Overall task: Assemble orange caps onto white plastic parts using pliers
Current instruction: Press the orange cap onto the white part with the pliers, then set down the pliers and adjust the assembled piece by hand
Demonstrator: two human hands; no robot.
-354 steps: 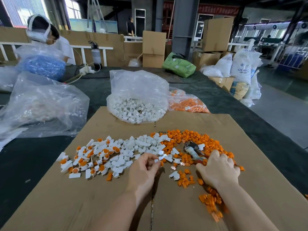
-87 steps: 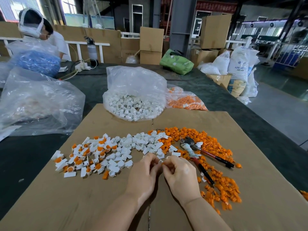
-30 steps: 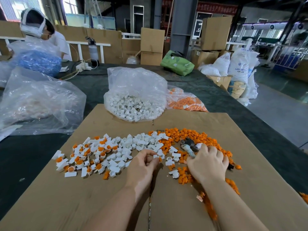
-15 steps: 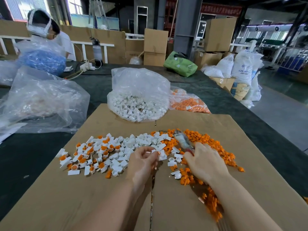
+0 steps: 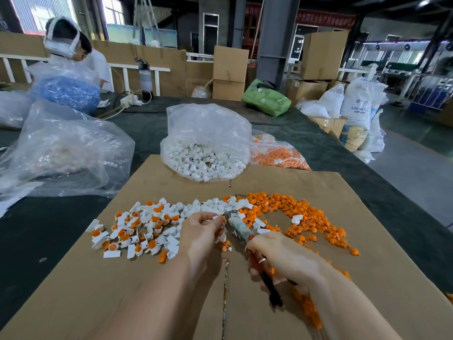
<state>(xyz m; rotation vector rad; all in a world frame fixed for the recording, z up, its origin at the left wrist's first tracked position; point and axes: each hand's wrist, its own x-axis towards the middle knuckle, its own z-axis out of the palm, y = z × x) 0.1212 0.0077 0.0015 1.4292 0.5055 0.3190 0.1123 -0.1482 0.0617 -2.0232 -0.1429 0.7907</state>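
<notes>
Right hand (image 5: 282, 257) grips the pliers (image 5: 241, 228) — nose at the part (image 5: 221, 219) pinched by left hand (image 5: 202, 231).

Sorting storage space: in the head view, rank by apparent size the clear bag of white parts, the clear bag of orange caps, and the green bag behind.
1. Clear bag of white parts, largest.
2. and 3. Clear bag of orange caps and green bag look alike; the green one sits farther away, so unranked.

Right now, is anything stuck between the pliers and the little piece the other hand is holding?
Nothing visible. The left hand pinches a white part with an orange cap, and the tip of the pliers, held by the right hand, is right beside it.
</notes>
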